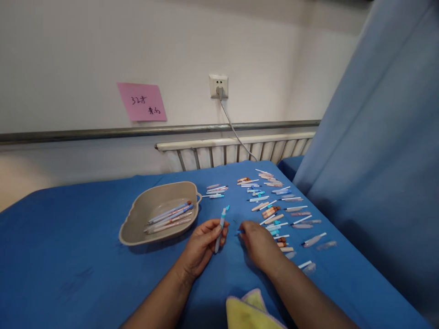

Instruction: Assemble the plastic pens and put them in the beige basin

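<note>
My left hand pinches a pale blue-grey pen upright between thumb and fingers, its turquoise top pointing up. To its right, my right hand is closed, knuckles up, low over the blue cloth. A small blue bit shows at its fingertips; what it belongs to is hidden. Beyond and beside the right hand lie rows of pen parts: barrels, thin white refills and brown, peach and turquoise pieces. A smaller group of pen parts lies farther back, near the basin.
A beige basin holding several pens stands at left. A yellow cloth lies at the front edge. Behind the blue-covered table are a white rail and a plugged-in cable. A blue curtain hangs at right.
</note>
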A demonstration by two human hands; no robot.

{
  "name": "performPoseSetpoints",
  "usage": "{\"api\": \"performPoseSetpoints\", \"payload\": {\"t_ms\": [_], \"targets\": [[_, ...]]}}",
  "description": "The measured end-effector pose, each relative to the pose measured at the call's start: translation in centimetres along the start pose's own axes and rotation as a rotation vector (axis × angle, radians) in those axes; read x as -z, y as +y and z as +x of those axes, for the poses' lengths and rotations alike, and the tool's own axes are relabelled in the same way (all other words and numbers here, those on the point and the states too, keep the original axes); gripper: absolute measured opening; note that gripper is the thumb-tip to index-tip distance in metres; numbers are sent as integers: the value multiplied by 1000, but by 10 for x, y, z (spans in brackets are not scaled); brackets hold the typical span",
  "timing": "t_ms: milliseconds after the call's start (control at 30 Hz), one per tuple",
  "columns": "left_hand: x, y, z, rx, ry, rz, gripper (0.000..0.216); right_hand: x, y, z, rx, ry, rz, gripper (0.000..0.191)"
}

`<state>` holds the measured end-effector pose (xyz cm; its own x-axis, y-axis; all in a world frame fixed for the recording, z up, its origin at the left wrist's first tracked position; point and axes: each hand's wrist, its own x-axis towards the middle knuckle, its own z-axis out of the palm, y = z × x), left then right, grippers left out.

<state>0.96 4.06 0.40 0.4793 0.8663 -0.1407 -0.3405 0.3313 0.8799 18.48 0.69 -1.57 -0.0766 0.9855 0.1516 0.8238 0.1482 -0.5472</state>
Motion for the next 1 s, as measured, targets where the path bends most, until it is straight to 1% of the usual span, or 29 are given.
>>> {"api": "performPoseSetpoints", "payload": {"t_ms": [100,200,233,300,433,567,667,833,1000], "targets": [[-3,-1,1,-12,18,133,23,5,1,1,-26,139,449,15],[-4,-3,2,-15,3,282,26,14,0,1,-39,183,882,17],[-5,-3,2,-15,-3,325,27,17,0,1,-48,179,974,18],[-5,-5,2,-11,-10,390,28,23,0,1,-60,184,1071,21],[-7,-8,2,-13,-15,459,30,30,2,0,-56,207,1074,22],[-8,-9,2,-34,-33,490,28,31,3,-3,-34,223,990,19],[-7,-11,2,-43,-53,514,27,32,4,-4,-18,266,909,19],[-6,-12,2,-32,-51,498,29,33,4,-4,49,311,764,19],[-7,-12,2,-28,-55,488,27,34,4,-5,77,322,722,20]]}}
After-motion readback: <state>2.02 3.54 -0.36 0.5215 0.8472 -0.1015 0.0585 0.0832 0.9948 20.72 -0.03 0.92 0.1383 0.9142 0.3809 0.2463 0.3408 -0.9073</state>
